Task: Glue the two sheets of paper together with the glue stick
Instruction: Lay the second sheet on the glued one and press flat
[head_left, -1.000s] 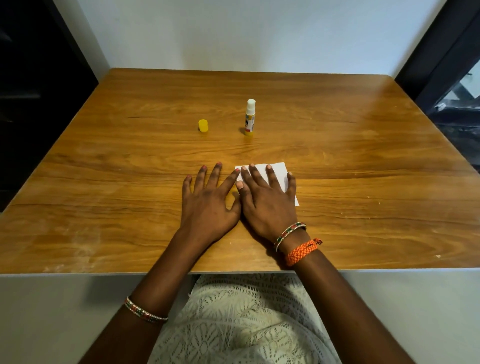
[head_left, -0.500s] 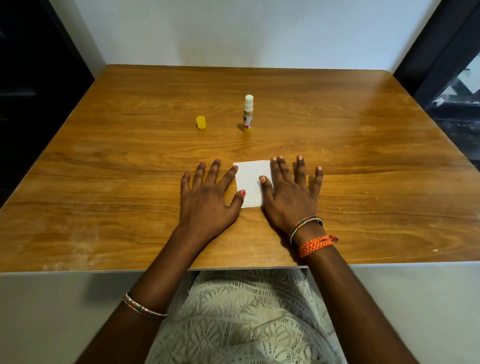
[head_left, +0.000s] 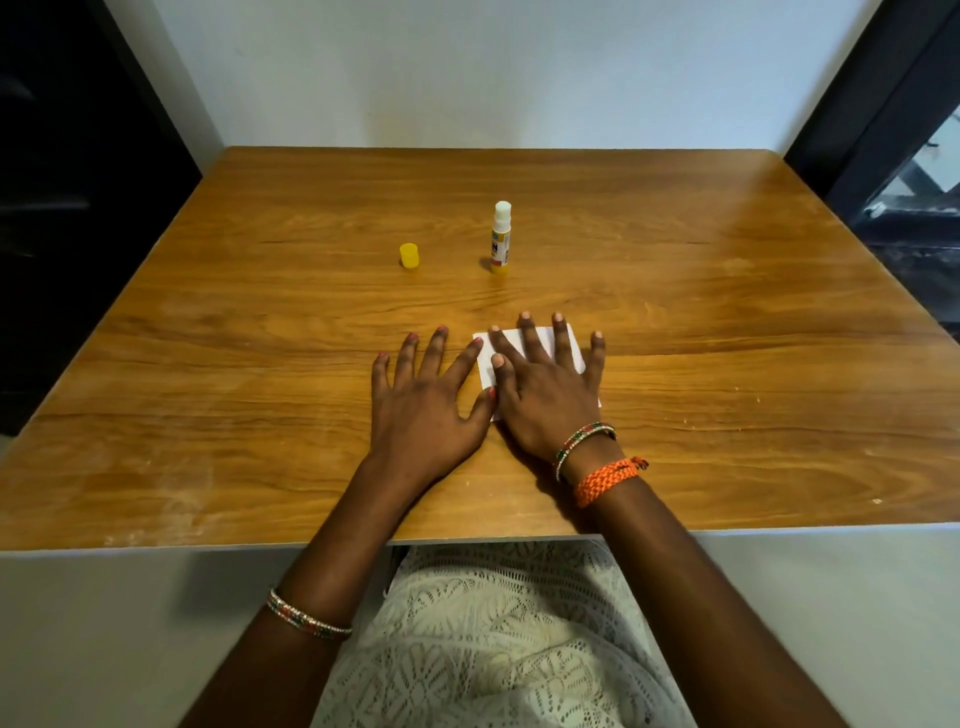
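Surface: wooden table (head_left: 675, 291), grain running left to right, filling mid-frame. Pale wall (head_left: 467, 67) across the top; dark openings at upper left and upper right.

Count: one glue stick (head_left: 501, 238), upright and uncapped, upper centre. One yellow cap (head_left: 409, 255) left of it, apart. One white paper (head_left: 485, 364) visible at frame centre; whether it is two stacked sheets cannot be told.

Two hands. Right hand (head_left: 545, 395) lies flat on the paper, fingers straight and spread, covering most of it. Left hand (head_left: 421, 400) flat on the table just left of it, fingers straight, thumb and index finger at the paper's left edge. Neither grasps anything.
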